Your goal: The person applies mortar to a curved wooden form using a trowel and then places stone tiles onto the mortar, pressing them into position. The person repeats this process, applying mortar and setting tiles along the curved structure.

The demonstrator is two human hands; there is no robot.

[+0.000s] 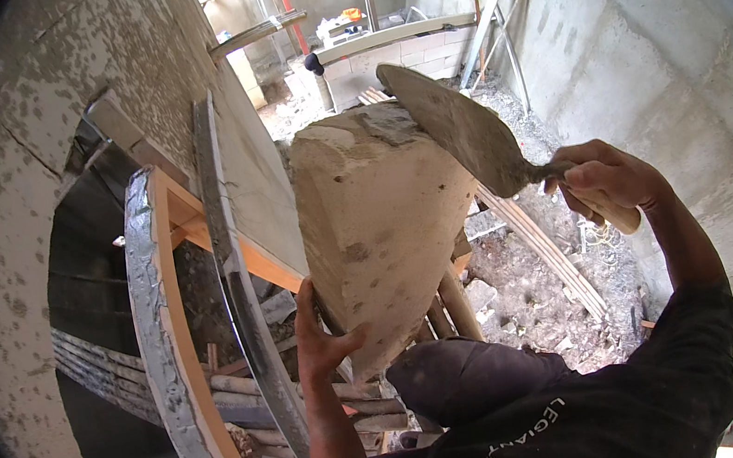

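Note:
A large pale building block [391,235] with a chipped, dirt-streaked upper end stands tilted in front of me. My left hand [318,334] grips its lower left edge, thumb across the face and fingers along the side. In my right hand [603,182] is a trowel [465,131], held by its wooden handle with the fingers wrapped round it. The grey, mortar-stained blade lies against the block's upper right edge. Left of the block runs a long, narrow metal-edged bar [231,267]. Beside that stands an orange-sided frame [182,349], its outer face coated with wet grey mortar.
A dark opening [95,267] breaks the rough left wall [12,307]. Stacked poles [373,406] lie below the block. Thin lengths of wood [549,259] rest on the rubble-strewn floor [526,300]. A low block wall [400,65] stands behind, with a bare grey wall [694,89] at right.

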